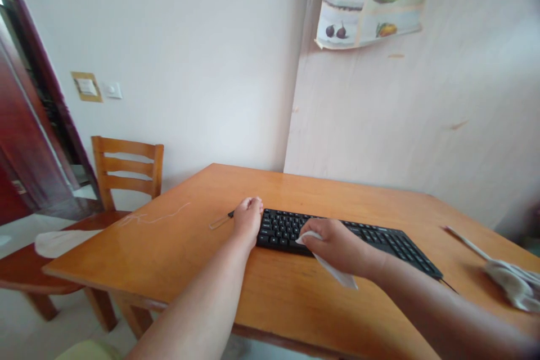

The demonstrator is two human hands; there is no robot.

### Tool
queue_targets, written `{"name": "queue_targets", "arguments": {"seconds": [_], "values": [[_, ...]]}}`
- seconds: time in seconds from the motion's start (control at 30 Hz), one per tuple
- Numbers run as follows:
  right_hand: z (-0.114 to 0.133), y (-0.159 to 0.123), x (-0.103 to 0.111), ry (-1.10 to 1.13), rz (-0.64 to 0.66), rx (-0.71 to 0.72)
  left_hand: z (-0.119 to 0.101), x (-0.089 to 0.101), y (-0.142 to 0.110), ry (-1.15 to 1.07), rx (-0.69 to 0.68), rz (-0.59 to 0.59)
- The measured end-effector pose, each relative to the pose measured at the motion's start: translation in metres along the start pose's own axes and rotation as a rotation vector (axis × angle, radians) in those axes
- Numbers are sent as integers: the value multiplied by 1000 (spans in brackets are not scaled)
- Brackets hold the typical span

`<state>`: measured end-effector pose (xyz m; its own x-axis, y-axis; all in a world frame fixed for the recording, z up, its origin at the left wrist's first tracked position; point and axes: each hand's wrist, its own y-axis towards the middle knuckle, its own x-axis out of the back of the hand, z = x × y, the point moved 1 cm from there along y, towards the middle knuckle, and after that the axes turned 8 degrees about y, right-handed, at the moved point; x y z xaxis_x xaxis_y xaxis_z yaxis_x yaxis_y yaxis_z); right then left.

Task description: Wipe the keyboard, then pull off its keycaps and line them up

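Note:
A black keyboard [375, 239] lies across the middle of a wooden table [177, 253]. My left hand [247, 218] rests at the keyboard's left end with its fingers curled over the edge, holding that end. My right hand [337, 247] is closed on a white wipe [333, 267] and presses it onto the keys left of centre. A tail of the wipe hangs out below my palm toward the table's front. A thin clear stick-like thing [219, 221] lies just left of my left hand; its far tip is dark.
A white cloth [512, 284] with a thin stick running from it lies at the table's right end. A wooden chair [126, 166] stands behind the table's left corner, near a dark door frame [37, 84]. A fruit poster [371, 3] hangs on the wall.

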<state>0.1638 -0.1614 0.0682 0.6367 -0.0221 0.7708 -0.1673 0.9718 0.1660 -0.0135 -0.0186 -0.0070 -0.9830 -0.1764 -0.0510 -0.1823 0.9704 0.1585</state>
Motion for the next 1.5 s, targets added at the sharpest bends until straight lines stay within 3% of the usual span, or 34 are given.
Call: {"name": "queue_targets", "arguments": {"seconds": [0.3, 0.57, 0.97, 1.5], "values": [[4, 96, -11, -142, 141, 71, 5, -3, 4, 56, -15, -4], [8, 136, -24, -319, 253, 73, 13, -3, 10, 110, -16, -8], [28, 154, -30, -591, 419, 86, 14, -5, 10, 73, -9, -12], [37, 136, -23, -502, 520, -1, 7, -3, 6, 107, -31, -23]]}}
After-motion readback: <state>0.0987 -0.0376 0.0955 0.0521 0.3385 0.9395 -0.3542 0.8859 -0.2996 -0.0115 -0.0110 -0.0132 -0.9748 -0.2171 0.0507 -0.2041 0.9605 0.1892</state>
